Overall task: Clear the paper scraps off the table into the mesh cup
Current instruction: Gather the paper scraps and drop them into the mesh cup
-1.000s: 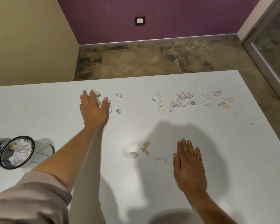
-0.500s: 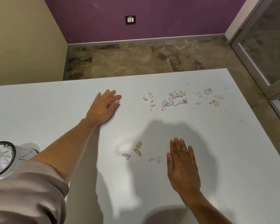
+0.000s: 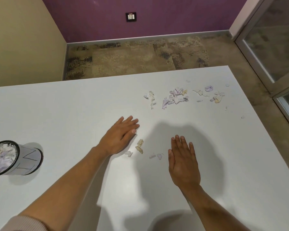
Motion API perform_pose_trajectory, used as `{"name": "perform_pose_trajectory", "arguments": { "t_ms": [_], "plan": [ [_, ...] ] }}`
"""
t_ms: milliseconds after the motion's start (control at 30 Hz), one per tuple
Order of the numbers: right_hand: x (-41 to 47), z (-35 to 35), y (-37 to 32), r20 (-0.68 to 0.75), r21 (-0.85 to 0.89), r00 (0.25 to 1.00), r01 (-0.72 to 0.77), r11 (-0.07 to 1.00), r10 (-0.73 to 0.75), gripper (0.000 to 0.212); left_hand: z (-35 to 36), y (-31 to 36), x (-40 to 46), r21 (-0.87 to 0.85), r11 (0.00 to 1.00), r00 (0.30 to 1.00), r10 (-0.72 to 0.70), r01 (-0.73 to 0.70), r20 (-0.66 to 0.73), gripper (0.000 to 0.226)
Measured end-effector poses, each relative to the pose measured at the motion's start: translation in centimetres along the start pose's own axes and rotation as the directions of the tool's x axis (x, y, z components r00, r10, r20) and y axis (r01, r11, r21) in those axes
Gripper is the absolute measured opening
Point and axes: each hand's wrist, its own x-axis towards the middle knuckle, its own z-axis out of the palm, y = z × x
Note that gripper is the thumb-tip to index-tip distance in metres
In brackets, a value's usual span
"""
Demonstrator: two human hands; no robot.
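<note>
My left hand lies flat on the white table, fingers straight and pointing right, just above a small group of scraps. My right hand also rests flat, fingers straight, to the right of those scraps. A larger scatter of purple, white and cream paper scraps lies farther back, with more pieces toward the right edge. The mesh cup stands at the left edge of the view, holding crumpled paper.
The table's far edge and right edge drop to a mottled carpet floor. A glass door frame stands at the right. Tiny scraps lie near the right table edge.
My left hand has swept from the far left part of the table toward me and rightward, down to the near group of scraps. My right hand has stayed flat in place.
</note>
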Motion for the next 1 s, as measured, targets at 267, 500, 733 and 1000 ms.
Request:
{"name": "perform_pose_trajectory", "arguments": {
  "t_ms": [267, 500, 733, 1000],
  "plan": [
    [-0.1, -0.2, 0.2, -0.041, 0.003, 0.999, 0.009, 1.000, -0.009, 0.055, 3.6, 5.8, -5.1, 0.116, 0.948, 0.904, -0.237, 0.295, -0.357, 0.049],
    [-0.1, -0.1, 0.4, -0.090, 0.091, 0.996, 0.028, 0.995, -0.019, 0.050, 4.7, 5.7, -5.2, 0.198, 0.915, 0.918, -0.296, 0.352, -0.264, 0.065],
    [3.0, -2.6, 6.4, -0.366, 0.383, 0.892, -0.117, 0.916, 0.267, 0.048, 4.8, 5.3, -4.8, 0.273, 0.894, 0.923, -0.290, 0.356, -0.253, 0.066],
    [10.2, -4.8, 17.6, -0.189, 0.290, 0.767, -0.553, 0.781, 0.613, 0.080, 4.9, 5.4, -4.7, 0.276, 0.889, 0.914, -0.285, 0.365, -0.290, 0.066]
  ]
}}
